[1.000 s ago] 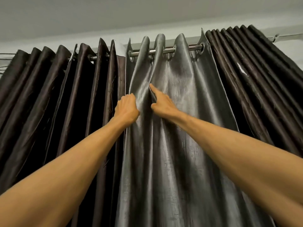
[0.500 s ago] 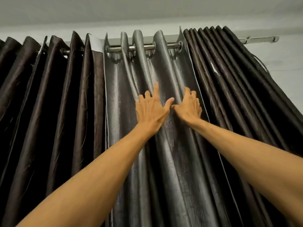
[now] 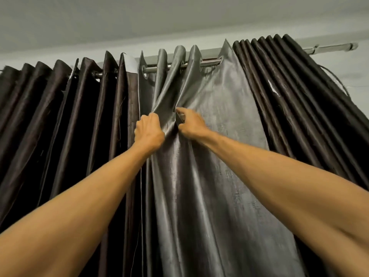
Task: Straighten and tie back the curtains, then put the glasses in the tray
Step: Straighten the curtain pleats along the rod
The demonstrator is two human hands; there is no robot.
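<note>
A shiny grey curtain panel [image 3: 219, 120] hangs by eyelets from a metal rod [image 3: 209, 62] in the middle of the view. My left hand [image 3: 148, 130] grips a bunched fold of this panel near its left edge. My right hand [image 3: 190, 124] pinches the neighbouring fold just to the right, thumb and fingers curled on the cloth. Both hands are close together, well below the rod. Glasses and tray are out of view.
Dark brown pleated curtains hang on both sides: one [image 3: 60, 120] to the left, one [image 3: 295, 100] bunched tightly to the right. The rod's bare end [image 3: 335, 47] sticks out at the right against a pale wall. The ceiling is above.
My hands went from lying flat and spread on the grey panel to gripping its folds further left. The view has swung a little to the left.
</note>
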